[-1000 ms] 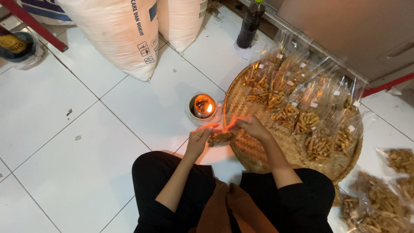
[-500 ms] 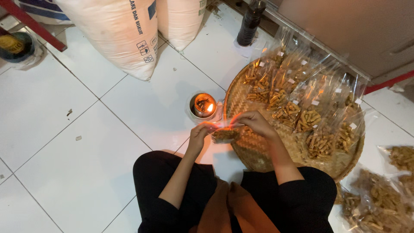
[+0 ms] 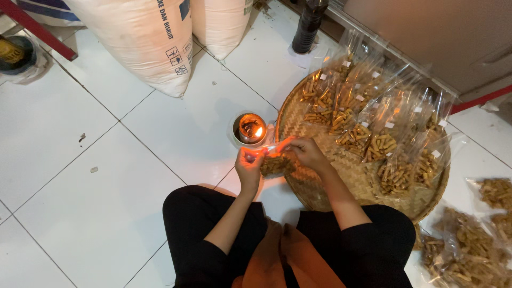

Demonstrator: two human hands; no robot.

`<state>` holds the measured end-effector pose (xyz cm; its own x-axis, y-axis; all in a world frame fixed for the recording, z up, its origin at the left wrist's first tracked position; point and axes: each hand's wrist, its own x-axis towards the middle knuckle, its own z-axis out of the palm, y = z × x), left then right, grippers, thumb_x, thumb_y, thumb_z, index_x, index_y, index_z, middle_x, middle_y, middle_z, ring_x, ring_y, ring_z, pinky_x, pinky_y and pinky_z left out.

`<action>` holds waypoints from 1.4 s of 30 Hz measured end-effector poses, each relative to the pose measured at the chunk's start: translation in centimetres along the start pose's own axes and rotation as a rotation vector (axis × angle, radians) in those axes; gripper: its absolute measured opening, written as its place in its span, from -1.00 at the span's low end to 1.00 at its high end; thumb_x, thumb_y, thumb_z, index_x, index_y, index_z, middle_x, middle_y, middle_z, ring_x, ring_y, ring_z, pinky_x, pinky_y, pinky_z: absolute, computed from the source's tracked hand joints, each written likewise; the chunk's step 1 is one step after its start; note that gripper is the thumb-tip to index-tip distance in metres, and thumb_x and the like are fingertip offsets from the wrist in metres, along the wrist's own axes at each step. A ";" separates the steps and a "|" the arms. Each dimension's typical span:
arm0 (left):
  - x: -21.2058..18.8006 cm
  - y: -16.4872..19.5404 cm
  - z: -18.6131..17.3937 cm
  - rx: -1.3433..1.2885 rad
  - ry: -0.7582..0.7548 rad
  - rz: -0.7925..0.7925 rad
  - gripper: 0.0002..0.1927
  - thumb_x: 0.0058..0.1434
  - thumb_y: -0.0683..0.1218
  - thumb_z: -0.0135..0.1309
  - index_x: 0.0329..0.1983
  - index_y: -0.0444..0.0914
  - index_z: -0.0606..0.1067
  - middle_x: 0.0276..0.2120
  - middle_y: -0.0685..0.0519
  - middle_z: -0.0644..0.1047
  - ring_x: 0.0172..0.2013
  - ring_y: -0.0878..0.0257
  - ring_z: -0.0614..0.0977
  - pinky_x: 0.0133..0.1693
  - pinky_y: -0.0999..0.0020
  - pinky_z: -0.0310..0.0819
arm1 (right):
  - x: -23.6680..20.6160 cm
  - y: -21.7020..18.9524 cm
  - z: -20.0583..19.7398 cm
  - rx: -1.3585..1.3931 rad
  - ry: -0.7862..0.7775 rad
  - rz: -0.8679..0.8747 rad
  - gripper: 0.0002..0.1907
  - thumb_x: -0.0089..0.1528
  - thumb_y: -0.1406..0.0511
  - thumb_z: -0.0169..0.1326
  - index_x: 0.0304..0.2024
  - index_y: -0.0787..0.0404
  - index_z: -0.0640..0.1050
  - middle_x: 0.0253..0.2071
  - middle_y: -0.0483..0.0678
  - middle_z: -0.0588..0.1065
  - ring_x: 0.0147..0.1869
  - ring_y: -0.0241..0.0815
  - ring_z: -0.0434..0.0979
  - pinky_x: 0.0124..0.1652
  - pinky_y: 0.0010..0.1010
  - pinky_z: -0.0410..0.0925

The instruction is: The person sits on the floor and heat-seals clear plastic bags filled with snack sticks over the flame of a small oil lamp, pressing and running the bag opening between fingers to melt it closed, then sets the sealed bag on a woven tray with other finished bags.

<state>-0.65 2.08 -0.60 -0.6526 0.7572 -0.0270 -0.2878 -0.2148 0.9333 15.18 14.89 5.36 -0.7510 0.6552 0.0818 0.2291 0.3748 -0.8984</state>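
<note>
A home snack-packing floor: white tiles [image 3: 80, 160], big sacks [image 3: 133, 37], woven tray [image 3: 341, 176] of bagged snacks [image 3: 373, 128].

Two large pale sacks [image 3: 144, 42] stand on the white tiled floor [image 3: 64, 138], with a dark bottle [image 3: 309, 24] near them. More clear snack bags [image 3: 469, 250] lie loose at the lower right, beside a grey cabinet [image 3: 437, 37] with a red bar [image 3: 480, 98]

Room light even, bit cool, white floor tiles [image 3: 80, 138] bright with soft glare. Small flame in cup [image 3: 250, 128] throws orange glow on both hands. Shadows faint. Plastic bags [image 3: 384, 117] shiny. Corners slightly stretched, focus decent overall.
</note>
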 end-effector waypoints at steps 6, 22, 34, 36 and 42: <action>-0.4 2.4 0.7 -0.071 0.057 -0.148 -0.66 0.10 -0.21 0.25 -0.13 -0.15 0.39 -0.42 0.11 0.60 -0.47 0.44 0.58 -0.50 0.56 0.38 | -0.1 -0.4 0.2 -0.048 0.054 -0.037 -0.79 0.31 0.49 0.00 -0.17 0.24 0.66 -0.20 0.01 0.62 -0.11 -0.15 0.64 -0.08 -0.40 0.43; 2.0 -0.1 -0.6 -0.033 -0.165 -0.218 -0.79 0.29 -0.17 0.26 -0.13 -0.45 0.63 -0.35 -0.02 0.65 -0.40 0.34 0.56 -0.34 0.46 0.40 | 0.4 0.8 0.0 0.059 0.026 0.016 -0.79 0.29 0.51 -0.03 -0.16 0.31 0.64 -0.22 -0.01 0.65 -0.11 -0.23 0.65 -0.05 -0.41 0.46; 0.7 -2.0 0.5 -0.156 -0.087 -0.033 -0.87 0.32 -0.27 0.14 -0.09 -0.42 0.55 -0.25 -0.02 0.65 -0.26 0.32 0.69 -0.13 0.40 0.64 | 2.2 -3.6 -1.1 0.017 -0.057 -0.018 -0.81 0.19 0.33 0.18 -0.16 0.26 0.58 -0.16 -0.04 0.53 -0.12 -0.28 0.58 -0.14 -0.43 0.46; 0.7 -1.8 0.4 -0.182 -0.108 -0.040 -0.87 0.31 -0.27 0.14 -0.10 -0.43 0.54 -0.23 -0.04 0.65 -0.23 0.30 0.70 -0.10 0.37 0.64 | 3.1 -3.5 -0.2 -0.129 -0.132 0.005 -0.81 0.17 0.28 0.25 -0.21 0.24 0.64 -0.26 -0.06 0.59 -0.21 -0.30 0.61 -0.19 -0.45 0.45; 1.8 -0.1 -0.6 -0.033 -0.105 -0.080 -0.89 0.32 -0.28 0.13 -0.13 -0.44 0.55 -0.32 -0.05 0.65 -0.30 0.28 0.69 -0.21 0.42 0.58 | 3.4 -1.2 2.3 0.198 -0.044 0.179 -0.80 0.20 0.28 0.22 -0.21 0.29 0.65 -0.34 -0.14 0.61 -0.28 -0.38 0.52 -0.25 -0.46 0.42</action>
<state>-2.26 3.11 -1.02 -0.5503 0.8327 -0.0613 -0.3601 -0.1705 0.9172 10.93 15.17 5.75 -0.7365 0.6689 -0.1008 0.2384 0.1172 -0.9641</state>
